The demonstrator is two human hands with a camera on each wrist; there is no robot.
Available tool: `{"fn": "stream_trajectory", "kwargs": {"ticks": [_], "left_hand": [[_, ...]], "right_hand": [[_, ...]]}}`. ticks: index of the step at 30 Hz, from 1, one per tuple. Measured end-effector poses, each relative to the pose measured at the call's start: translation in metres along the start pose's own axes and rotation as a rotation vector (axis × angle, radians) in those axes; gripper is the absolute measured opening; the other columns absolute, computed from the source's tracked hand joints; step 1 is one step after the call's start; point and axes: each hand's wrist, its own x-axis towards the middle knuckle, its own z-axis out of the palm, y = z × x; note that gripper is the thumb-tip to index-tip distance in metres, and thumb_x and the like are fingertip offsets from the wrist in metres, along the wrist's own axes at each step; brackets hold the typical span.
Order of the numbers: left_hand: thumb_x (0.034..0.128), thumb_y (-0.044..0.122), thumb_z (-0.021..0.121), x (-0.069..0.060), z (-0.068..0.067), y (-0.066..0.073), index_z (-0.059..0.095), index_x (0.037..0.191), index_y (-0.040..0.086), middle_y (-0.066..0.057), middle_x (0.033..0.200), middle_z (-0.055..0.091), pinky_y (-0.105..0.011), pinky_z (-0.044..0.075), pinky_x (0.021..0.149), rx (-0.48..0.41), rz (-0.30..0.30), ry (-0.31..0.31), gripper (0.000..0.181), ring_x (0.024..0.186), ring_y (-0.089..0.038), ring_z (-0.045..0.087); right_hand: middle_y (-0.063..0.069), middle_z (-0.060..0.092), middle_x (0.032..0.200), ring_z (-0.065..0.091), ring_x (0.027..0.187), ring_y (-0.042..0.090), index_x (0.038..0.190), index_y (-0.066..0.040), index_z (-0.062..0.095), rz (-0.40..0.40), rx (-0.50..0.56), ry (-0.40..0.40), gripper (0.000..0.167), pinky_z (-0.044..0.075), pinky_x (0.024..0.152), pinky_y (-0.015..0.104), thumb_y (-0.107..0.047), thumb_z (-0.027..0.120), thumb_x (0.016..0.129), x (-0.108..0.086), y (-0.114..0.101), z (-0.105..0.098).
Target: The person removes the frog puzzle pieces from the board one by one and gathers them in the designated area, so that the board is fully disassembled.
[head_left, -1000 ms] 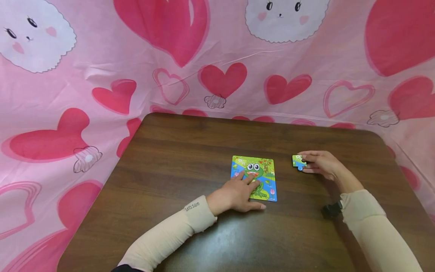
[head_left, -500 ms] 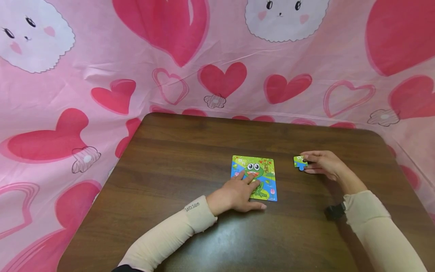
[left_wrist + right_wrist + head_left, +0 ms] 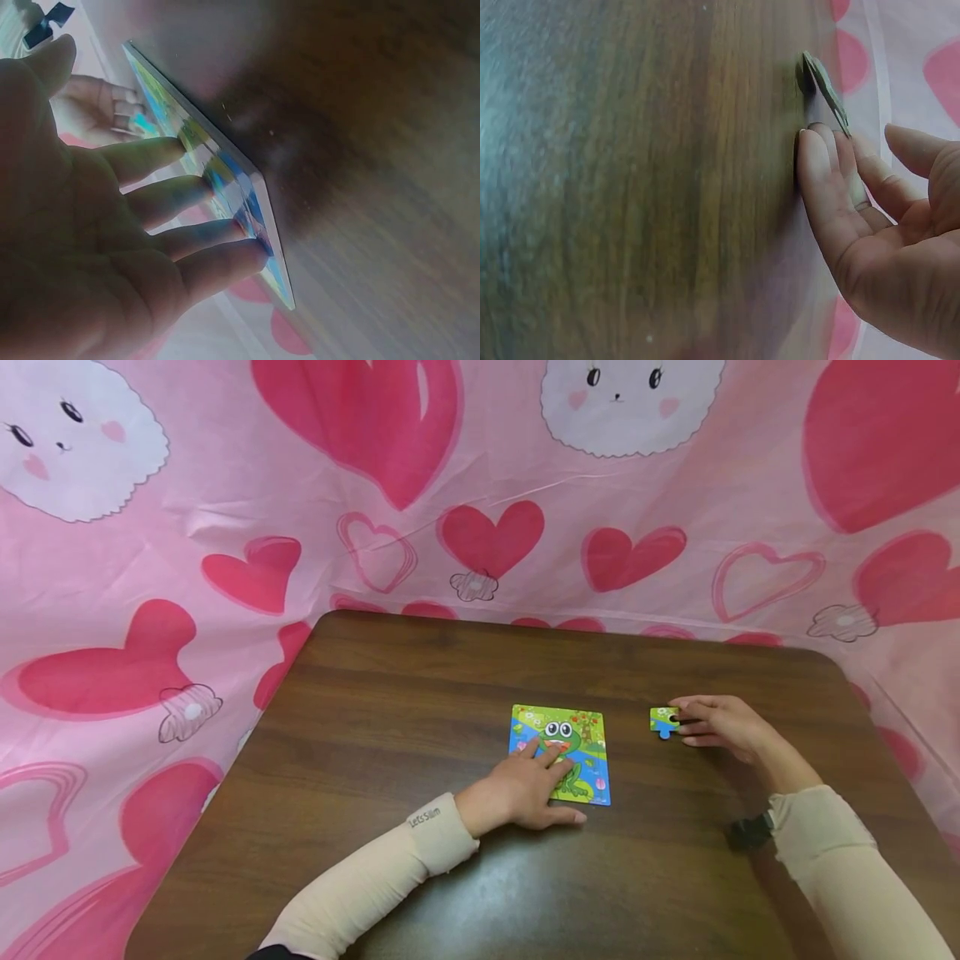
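Observation:
A square frog jigsaw puzzle [image 3: 594, 752] lies flat on the wooden table. My left hand [image 3: 525, 785] rests on its lower left part with fingers spread and straight; in the left wrist view, fingertips touch the picture. To the right of the puzzle, a small green and blue jigsaw piece [image 3: 663, 720] is at the fingertips of my right hand [image 3: 723, 727]. The right wrist view shows that piece [image 3: 825, 86] edge-on and tilted, its near edge by the index and middle fingertips. The right thumb [image 3: 915, 146] stands apart from it.
The brown table [image 3: 420, 693] has rounded far corners. A pink cloth [image 3: 480, 460] printed with hearts hangs behind and beside it. A black strap buckle [image 3: 750, 832] sits at my right wrist.
My right hand has drifted a little to the right with the piece, and its fingers now cover less of it. The left hand and the puzzle have stayed in place.

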Motion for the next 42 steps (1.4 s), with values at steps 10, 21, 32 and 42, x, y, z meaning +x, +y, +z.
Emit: {"fn": "stream_trajectory", "kwargs": {"ticks": [10, 21, 32, 42], "left_hand": [[0.0938, 0.074, 0.047, 0.003, 0.002, 0.001, 0.032, 0.16, 0.027, 0.002, 0.17, 0.023, -0.044, 0.026, 0.126, -0.004, 0.016, 0.004, 0.083, 0.156, -0.035, 0.022], [0.0936, 0.074, 0.047, 0.001, 0.005, 0.001, 0.032, 0.16, 0.028, 0.002, 0.17, 0.023, -0.043, 0.027, 0.125, 0.008, 0.007, 0.0, 0.082, 0.156, -0.034, 0.022], [0.0939, 0.073, 0.048, 0.0, 0.003, -0.001, 0.033, 0.16, 0.027, 0.001, 0.169, 0.024, -0.044, 0.027, 0.125, -0.004, 0.004, 0.011, 0.082, 0.156, -0.034, 0.023], [0.0935, 0.074, 0.048, 0.001, 0.002, -0.001, 0.034, 0.16, 0.027, 0.001, 0.169, 0.025, -0.043, 0.027, 0.125, -0.006, 0.004, 0.019, 0.082, 0.156, -0.034, 0.023]], "right_hand": [[-0.003, 0.062, 0.113, 0.069, 0.093, 0.004, 0.15, 0.013, 0.032, 0.003, -0.046, 0.005, 0.058, 0.061, 0.082, 0.03, -0.029, 0.038, 0.111, -0.005, 0.007, -0.007], [-0.004, 0.061, 0.108, 0.067, 0.089, 0.004, 0.147, 0.016, 0.032, 0.0, -0.089, 0.015, 0.055, 0.061, 0.079, 0.031, -0.025, 0.041, 0.11, -0.008, 0.007, -0.004], [0.007, 0.061, 0.118, 0.067, 0.088, 0.004, 0.148, 0.016, 0.032, -0.01, -0.138, 0.03, 0.057, 0.061, 0.08, 0.031, -0.027, 0.039, 0.111, -0.007, 0.001, -0.002], [0.009, 0.064, 0.119, 0.069, 0.088, 0.004, 0.146, 0.016, 0.036, -0.037, -0.159, 0.047, 0.056, 0.061, 0.079, 0.031, -0.027, 0.041, 0.11, -0.007, -0.003, -0.008]]}}
